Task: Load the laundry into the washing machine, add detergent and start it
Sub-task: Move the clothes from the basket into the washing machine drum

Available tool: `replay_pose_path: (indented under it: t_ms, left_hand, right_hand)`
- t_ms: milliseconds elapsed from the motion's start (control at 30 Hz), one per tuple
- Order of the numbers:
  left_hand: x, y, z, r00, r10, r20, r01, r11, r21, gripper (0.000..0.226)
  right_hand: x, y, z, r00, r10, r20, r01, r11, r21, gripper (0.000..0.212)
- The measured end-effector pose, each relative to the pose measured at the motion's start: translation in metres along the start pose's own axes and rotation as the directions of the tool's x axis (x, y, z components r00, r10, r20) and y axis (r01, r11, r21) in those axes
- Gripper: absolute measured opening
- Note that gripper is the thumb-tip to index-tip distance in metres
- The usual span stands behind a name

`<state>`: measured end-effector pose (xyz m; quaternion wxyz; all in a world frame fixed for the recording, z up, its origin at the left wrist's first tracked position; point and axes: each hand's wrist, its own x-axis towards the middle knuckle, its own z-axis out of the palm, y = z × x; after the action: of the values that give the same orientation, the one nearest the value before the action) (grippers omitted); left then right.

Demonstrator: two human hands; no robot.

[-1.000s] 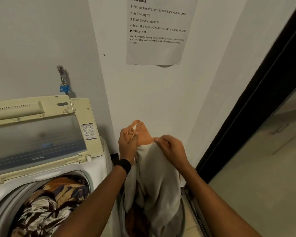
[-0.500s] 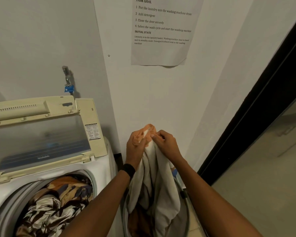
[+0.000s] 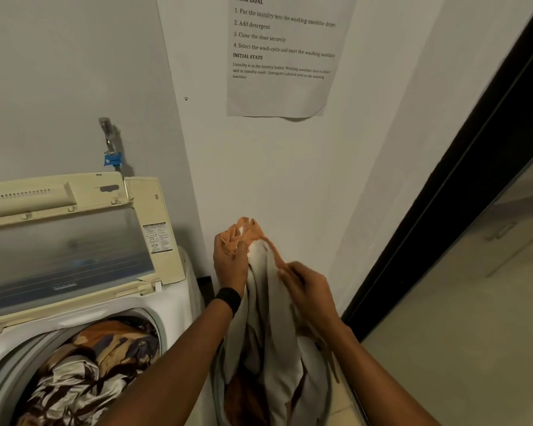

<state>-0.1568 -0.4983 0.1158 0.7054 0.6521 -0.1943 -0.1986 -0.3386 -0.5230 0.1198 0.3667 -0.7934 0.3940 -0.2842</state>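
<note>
While I monitor the head view, the left hand [image 3: 230, 265] grips the bunched top of a garment [image 3: 271, 333], fingers curled tight round it. The hand holds it up in front of the wall, just right of the washing machine [image 3: 173, 302].

1. Garment: off-white cloth with an orange edge band. The band is gathered above the left hand, and the body hangs in long folds down into the basket [image 3: 217, 376] below.
2. Right hand [image 3: 308, 290]: it lies against the cloth lower down, fingertips at the orange band. The hand is blurred, so I cannot tell whether it pinches the cloth or only touches it.
3. Washing machine: the lid [image 3: 68, 250] stands raised. Patterned laundry [image 3: 96, 364] in brown, orange, white and dark blue lies in the drum.
4. Left wrist: it carries a black wristband [image 3: 228, 298].

Readable writing:
- A paper sheet [image 3: 283, 87] on the wall reads "TASK GOAL", "2 Add detergent", "3 Close the door securely" and "INITIAL STATE". Lines 1 and 4 are partly blurred.
- A sticker [image 3: 157, 238] on the lid's right frame carries print too small to read.
</note>
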Motion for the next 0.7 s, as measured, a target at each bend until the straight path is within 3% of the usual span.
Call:
replay_pose_path:
  t_ms: [100, 200, 333, 433, 533, 600, 700]
  left_hand:
    - [-0.012, 0.003, 0.007, 0.997, 0.015, 0.078, -0.013, 1.000, -0.021, 0.024]
    - [-0.018, 0.009, 0.008, 0.991, -0.011, 0.133, 0.020, 0.997, -0.069, 0.025]
    - [-0.011, 0.007, -0.006, 0.970, -0.099, 0.222, 0.124, 0.987, -0.102, 0.038]
    - [-0.008, 0.007, -0.012, 0.984, -0.095, 0.149, 0.103, 0.993, -0.052, 0.037]
    - [-0.005, 0.009, -0.009, 0.992, -0.110, 0.065, 0.116, 0.990, -0.086, 0.030]
    - [-0.001, 0.010, -0.011, 0.992, -0.122, 0.041, 0.126, 0.985, -0.114, 0.031]
    - [0.003, 0.013, -0.017, 0.995, -0.097, 0.020, 0.099, 0.989, -0.109, 0.033]
  right_hand:
    - [0.028, -0.019, 0.011, 0.996, -0.029, -0.090, 0.030, 1.000, 0.008, 0.020]
    - [0.046, -0.021, 0.027, 0.999, -0.019, 0.038, 0.022, 0.996, -0.087, 0.029]
    - [0.039, -0.030, 0.020, 0.975, -0.108, 0.195, 0.118, 0.992, -0.042, 0.031]
    - [0.029, -0.028, 0.023, 0.914, -0.141, 0.380, 0.145, 0.989, 0.018, 0.047]
    - [0.011, -0.020, 0.037, 0.943, -0.096, 0.320, 0.081, 0.995, 0.061, 0.061]
    - [-0.001, -0.010, 0.037, 0.953, -0.039, 0.300, 0.035, 0.999, 0.018, 0.055]
    - [-0.010, 0.004, 0.017, 0.920, 0.069, 0.385, -0.030, 0.994, -0.106, 0.026]
